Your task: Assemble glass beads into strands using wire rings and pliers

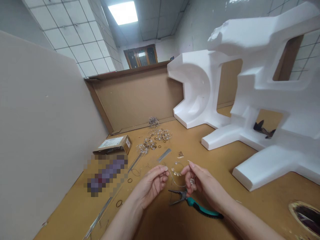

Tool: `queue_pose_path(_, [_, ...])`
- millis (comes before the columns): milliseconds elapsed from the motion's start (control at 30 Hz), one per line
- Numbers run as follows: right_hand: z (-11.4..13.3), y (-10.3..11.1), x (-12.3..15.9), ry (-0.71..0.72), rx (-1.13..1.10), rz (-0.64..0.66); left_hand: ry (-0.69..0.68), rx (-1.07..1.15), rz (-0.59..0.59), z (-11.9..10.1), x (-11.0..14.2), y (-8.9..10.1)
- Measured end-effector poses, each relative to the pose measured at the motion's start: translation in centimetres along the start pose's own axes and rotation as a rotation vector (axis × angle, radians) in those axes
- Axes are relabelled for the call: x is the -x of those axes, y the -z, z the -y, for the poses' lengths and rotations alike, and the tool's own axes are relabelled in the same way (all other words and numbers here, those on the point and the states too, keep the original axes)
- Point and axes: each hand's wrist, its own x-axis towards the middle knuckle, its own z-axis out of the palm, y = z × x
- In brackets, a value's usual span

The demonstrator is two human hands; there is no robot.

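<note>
My left hand (153, 183) and my right hand (200, 181) hover just above a brown cardboard work surface (175, 220), both with fingers pinched. Between them runs a thin clear wire (176, 176) strung with a few small clear beads. The left fingertips pinch one end of the wire. The right fingers close on the other end together with a small round bead or ring. Teal-handled pliers (197, 205) lie on the surface directly below my right hand.
A pile of wire rings and beaded pieces (156, 136) lies farther back. A small cardboard box (113, 145) sits at left, a metal strip (164, 155) near it. Large white foam blocks (262, 100) fill the right side. Cardboard walls stand left and behind.
</note>
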Motion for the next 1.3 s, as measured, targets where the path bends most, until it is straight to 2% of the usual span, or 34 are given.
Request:
queue_pose_path(133, [0.0, 0.1, 0.0, -0.013, -0.002, 0.007, 0.048, 0.12, -0.031, 0.2, -0.2, 0.1])
queue_pose_path(300, [0.1, 0.0, 0.0, -0.025, -0.015, 0.007, 0.0, 0.048, -0.062, 0.6, -0.3, 0.0])
queue_pose_path(700, [-0.4, 0.6, -0.2, 0.05, 0.034, -0.02, -0.32, -0.372, -0.045, 0.4, -0.1, 0.1])
queue_pose_path(1000, [-0.2, 0.1, 0.1, 0.11, 0.159, -0.053, -0.314, -0.475, -0.037, 0.5, -0.4, 0.7])
queue_pose_path(1300, [0.4, -0.3, 1.0, 0.29, 0.513, -0.107, -0.269, -0.527, 0.009, 0.0, 0.2, 0.3])
